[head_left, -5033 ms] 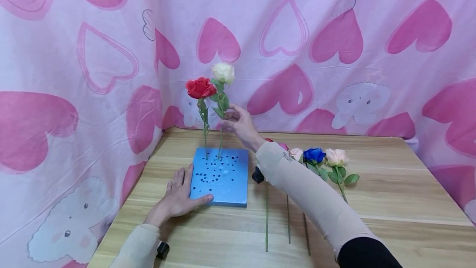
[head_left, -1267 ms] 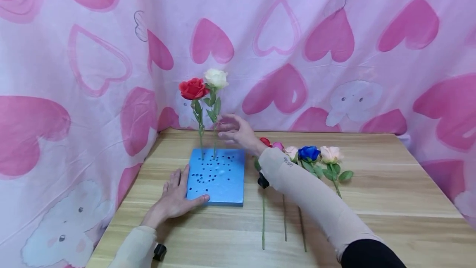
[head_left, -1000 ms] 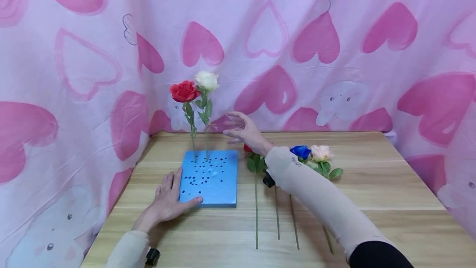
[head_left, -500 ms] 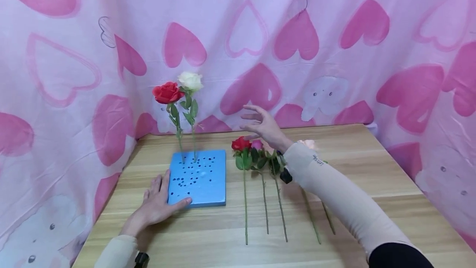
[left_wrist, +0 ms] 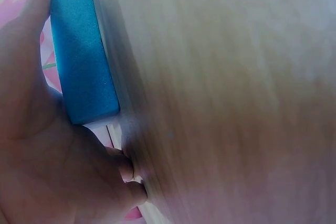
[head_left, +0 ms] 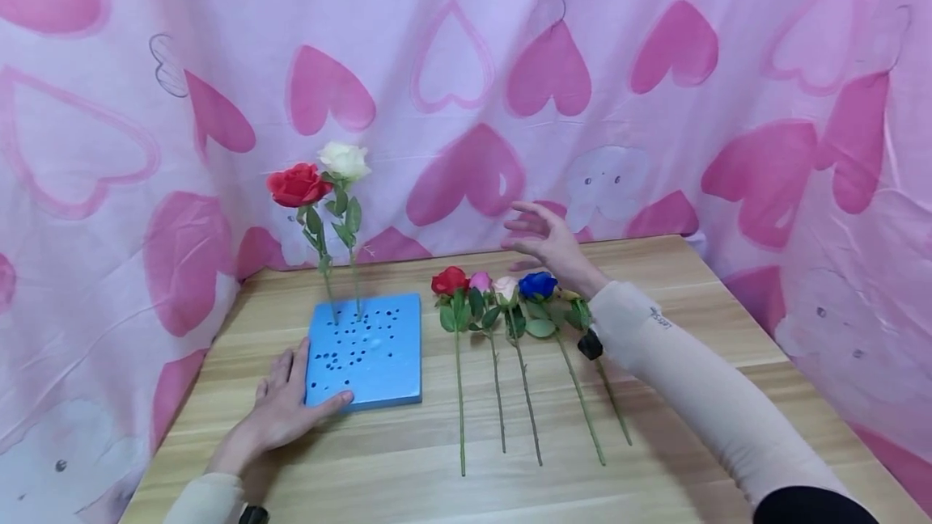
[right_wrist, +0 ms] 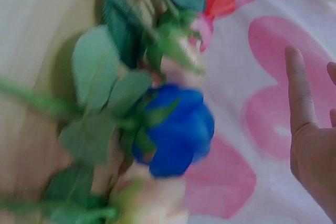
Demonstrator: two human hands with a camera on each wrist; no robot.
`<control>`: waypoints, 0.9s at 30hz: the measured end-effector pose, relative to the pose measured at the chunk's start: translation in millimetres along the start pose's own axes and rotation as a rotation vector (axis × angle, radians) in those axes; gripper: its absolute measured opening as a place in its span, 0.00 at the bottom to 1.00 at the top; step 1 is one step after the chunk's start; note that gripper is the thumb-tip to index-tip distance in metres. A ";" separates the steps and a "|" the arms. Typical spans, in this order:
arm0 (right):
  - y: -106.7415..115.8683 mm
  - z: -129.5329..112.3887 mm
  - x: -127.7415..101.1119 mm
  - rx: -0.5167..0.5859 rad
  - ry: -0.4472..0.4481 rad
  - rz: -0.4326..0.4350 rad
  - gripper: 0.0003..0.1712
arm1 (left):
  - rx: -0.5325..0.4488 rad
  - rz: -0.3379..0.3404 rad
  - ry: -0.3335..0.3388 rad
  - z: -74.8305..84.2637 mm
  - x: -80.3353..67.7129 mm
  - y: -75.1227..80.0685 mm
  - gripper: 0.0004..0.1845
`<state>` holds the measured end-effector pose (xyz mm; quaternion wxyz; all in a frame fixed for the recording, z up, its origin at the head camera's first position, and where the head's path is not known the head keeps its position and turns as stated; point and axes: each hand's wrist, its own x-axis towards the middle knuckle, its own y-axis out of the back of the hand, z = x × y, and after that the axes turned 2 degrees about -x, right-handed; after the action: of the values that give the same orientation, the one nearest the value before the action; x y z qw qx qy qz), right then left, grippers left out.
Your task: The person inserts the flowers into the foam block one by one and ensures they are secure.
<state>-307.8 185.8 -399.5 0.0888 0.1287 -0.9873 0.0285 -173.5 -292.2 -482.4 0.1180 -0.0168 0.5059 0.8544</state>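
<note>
A blue foam block [head_left: 366, 352] full of holes lies on the wooden table [head_left: 655, 395]. A red rose [head_left: 297, 184] and a white rose [head_left: 344, 160] stand upright in its far edge. My left hand [head_left: 280, 409] rests flat on the block's near left corner, thumb on top; the left wrist view shows the block's side [left_wrist: 79, 56] against my palm. My right hand [head_left: 542, 237] hovers open and empty just above the blue rose [head_left: 537, 285], fingers spread. Several roses lie in a row: red [head_left: 449, 281], pink [head_left: 480, 281], pale [head_left: 506, 289] and blue [right_wrist: 176, 132].
A pink curtain with hearts [head_left: 553, 79] hangs close behind and on both sides of the table. The lying roses' long stems [head_left: 524, 395] run toward the table's near edge. Another stem [head_left: 615, 407] lies partly under my right forearm.
My right hand has let go of the white rose's stem and moved right, to above the lying roses. The left hand has stayed on the block. The head view has swung right.
</note>
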 end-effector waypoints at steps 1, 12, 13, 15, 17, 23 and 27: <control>4.5 -1.0 -3.7 -0.001 -0.004 0.008 0.38 | 0.001 -0.002 -0.001 -0.1 0.1 0.3 0.69; 55.5 -4.7 -47.8 -0.036 -0.033 0.076 0.38 | -0.003 -0.015 -0.008 -3.5 -5.5 -5.9 0.68; 59.6 -5.8 -51.4 -0.037 -0.034 0.083 0.38 | -0.003 -0.014 -0.010 -3.6 -5.6 -6.6 0.68; 66.3 -8.4 -57.8 -0.036 -0.037 0.096 0.38 | -0.005 -0.006 -0.017 -4.5 -5.4 -6.9 0.68; 71.3 -10.5 -63.3 -0.038 -0.043 0.101 0.39 | -0.002 -0.002 -0.020 -5.1 -5.8 -6.3 0.68; 81.7 -15.1 -80.4 -0.028 -0.040 0.101 0.39 | 0.008 -0.011 0.000 -2.9 -3.8 -2.6 0.69; 87.4 -17.3 -90.4 -0.044 -0.029 0.107 0.38 | 0.010 -0.003 -0.003 -1.5 -1.4 0.7 0.69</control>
<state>-241.6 294.1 -401.9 0.0755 0.0744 -0.9943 0.0096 -172.4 -294.1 -482.4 0.1203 -0.0156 0.5099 0.8516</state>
